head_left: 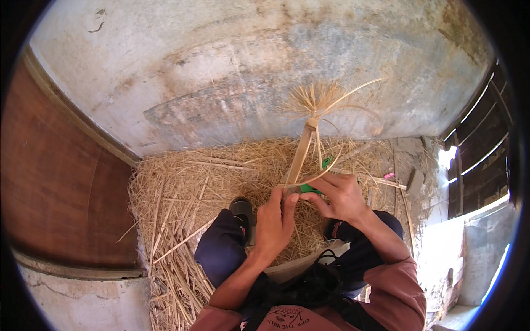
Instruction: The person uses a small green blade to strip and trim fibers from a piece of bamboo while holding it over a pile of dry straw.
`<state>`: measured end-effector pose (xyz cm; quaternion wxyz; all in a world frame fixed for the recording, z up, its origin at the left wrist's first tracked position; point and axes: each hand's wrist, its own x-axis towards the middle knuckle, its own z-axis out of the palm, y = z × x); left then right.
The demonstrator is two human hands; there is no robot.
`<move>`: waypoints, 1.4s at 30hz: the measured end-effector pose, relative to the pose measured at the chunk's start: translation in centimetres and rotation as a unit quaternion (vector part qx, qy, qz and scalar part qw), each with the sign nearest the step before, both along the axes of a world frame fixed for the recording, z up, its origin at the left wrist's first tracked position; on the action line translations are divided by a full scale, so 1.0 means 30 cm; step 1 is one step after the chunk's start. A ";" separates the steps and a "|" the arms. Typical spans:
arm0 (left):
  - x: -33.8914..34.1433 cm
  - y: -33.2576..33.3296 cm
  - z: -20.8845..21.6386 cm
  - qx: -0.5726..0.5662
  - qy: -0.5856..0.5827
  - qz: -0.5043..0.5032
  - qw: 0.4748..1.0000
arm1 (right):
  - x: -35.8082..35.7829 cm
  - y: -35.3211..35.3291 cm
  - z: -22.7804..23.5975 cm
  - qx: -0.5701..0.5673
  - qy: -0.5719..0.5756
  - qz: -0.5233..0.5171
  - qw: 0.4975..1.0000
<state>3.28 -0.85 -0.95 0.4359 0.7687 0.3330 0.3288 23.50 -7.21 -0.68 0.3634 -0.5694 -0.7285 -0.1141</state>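
A pale flat bamboo stick (301, 153) slants up and away from my hands, with a splayed, brush-like bunch of thin fibres (313, 99) at its far end, near the wall. My left hand (275, 222) is closed round the near end of the stick, thumb pointing up along it. Just to its right, my right hand (343, 197) pinches a thin bamboo strip (320, 175) that curves off toward the upper right. Partly hidden behind the right fingers is a bright green object (310, 188); its kind cannot be made out.
Straw and bamboo shavings (204, 171) cover the floor, with long split strips (171, 265) heaped at the left. A stained plaster wall (232, 71) rises ahead. A brown wooden panel (66, 182) stands left, dark slats (480, 149) right. A small pink scrap (389, 176) lies at the right.
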 end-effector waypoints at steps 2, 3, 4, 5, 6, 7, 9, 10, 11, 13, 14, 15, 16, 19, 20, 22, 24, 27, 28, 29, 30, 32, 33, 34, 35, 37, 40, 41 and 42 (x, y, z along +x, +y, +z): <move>-0.005 0.001 -0.004 0.013 -0.006 0.004 1.000 | -0.008 0.003 0.011 0.004 -0.004 -0.002 1.000; -0.004 0.002 -0.003 0.007 0.000 0.003 1.000 | -0.011 0.001 0.014 0.006 -0.004 -0.007 1.000; -0.003 0.002 0.000 0.002 0.006 0.002 1.000 | -0.012 -0.001 0.015 0.007 -0.004 -0.012 1.000; -0.002 0.002 0.001 -0.004 0.012 0.001 1.000 | -0.012 -0.002 0.012 0.009 -0.004 -0.015 1.000; 0.000 0.001 0.002 -0.002 0.013 0.001 1.000 | -0.010 -0.003 0.011 0.011 -0.004 -0.017 1.000; 0.003 0.000 0.002 0.000 0.013 0.001 1.000 | -0.009 -0.003 0.011 0.014 -0.005 -0.018 1.000; 0.003 -0.002 0.001 0.007 0.008 0.003 1.000 | -0.009 -0.004 0.013 0.010 -0.004 -0.023 1.000; 0.002 -0.002 -0.003 0.012 0.004 0.005 1.000 | -0.011 -0.003 0.014 0.008 -0.004 -0.024 1.000; 0.000 -0.001 -0.004 0.016 -0.001 0.007 1.000 | -0.011 -0.001 0.016 0.011 -0.005 -0.024 1.000; 0.003 -0.002 0.004 0.001 0.011 0.002 1.000 | -0.003 -0.003 0.017 0.016 -0.008 -0.027 0.999; 0.005 -0.003 0.006 -0.006 0.017 -0.001 1.000 | -0.001 -0.005 0.016 0.015 -0.008 -0.029 0.999; 0.003 -0.002 0.005 0.000 0.015 0.001 1.000 | -0.003 -0.004 0.016 0.015 -0.008 -0.029 0.999; 0.001 -0.002 0.001 0.005 0.013 0.003 1.000 | -0.005 -0.002 0.017 0.016 -0.008 -0.028 0.999; -0.001 -0.003 0.001 0.006 0.011 0.003 1.000 | -0.006 -0.002 0.027 0.022 -0.013 -0.034 0.999; -0.002 -0.002 0.001 0.004 0.011 0.003 1.000 | -0.006 -0.003 0.030 0.020 -0.015 -0.038 0.999; -0.003 -0.002 -0.003 0.001 0.021 -0.001 1.000 | -0.003 -0.008 0.031 0.015 -0.020 -0.046 0.999; -0.003 -0.002 -0.001 -0.002 0.023 -0.004 1.000 | 0.006 -0.007 0.027 0.015 -0.025 -0.050 0.998; -0.003 -0.004 0.007 -0.001 0.014 -0.005 1.000 | 0.009 -0.006 0.029 0.019 -0.027 -0.053 0.998; -0.005 -0.004 0.005 0.001 0.012 -0.006 1.000 | 0.007 -0.006 0.031 0.021 -0.027 -0.055 0.998; -0.005 -0.003 0.001 0.004 0.010 -0.006 1.000 | 0.006 -0.005 0.032 0.024 -0.022 -0.054 0.998; -0.005 -0.002 -0.002 0.015 0.003 -0.003 1.000 | 0.005 -0.002 0.033 0.027 -0.019 -0.052 0.998; -0.005 0.000 -0.010 0.037 -0.011 0.002 0.999 | 0.004 0.003 0.034 0.027 -0.014 -0.054 0.998; -0.004 0.002 -0.015 0.037 -0.011 0.001 0.999 | 0.007 0.004 0.033 0.023 -0.014 -0.058 0.998; -0.004 0.003 -0.020 0.036 -0.010 -0.001 0.999 | 0.011 0.004 0.031 0.019 -0.013 -0.063 0.998; -0.004 0.004 -0.023 0.036 -0.010 -0.002 0.999 | 0.018 0.005 0.029 0.017 -0.011 -0.063 0.998; -0.004 0.002 -0.023 0.033 -0.008 -0.002 0.999 | 0.032 0.007 0.027 0.014 -0.006 -0.063 0.998; -0.003 0.000 -0.022 0.032 -0.006 -0.001 0.999 | 0.033 0.008 0.030 0.021 0.001 -0.068 0.997; -0.003 -0.001 -0.022 0.032 -0.005 -0.001 0.999 | 0.054 0.017 0.023 0.045 0.012 -0.094 0.994; -0.005 -0.008 -0.023 0.017 0.006 -0.008 1.000 | 0.089 0.030 0.018 0.068 0.021 -0.121 0.990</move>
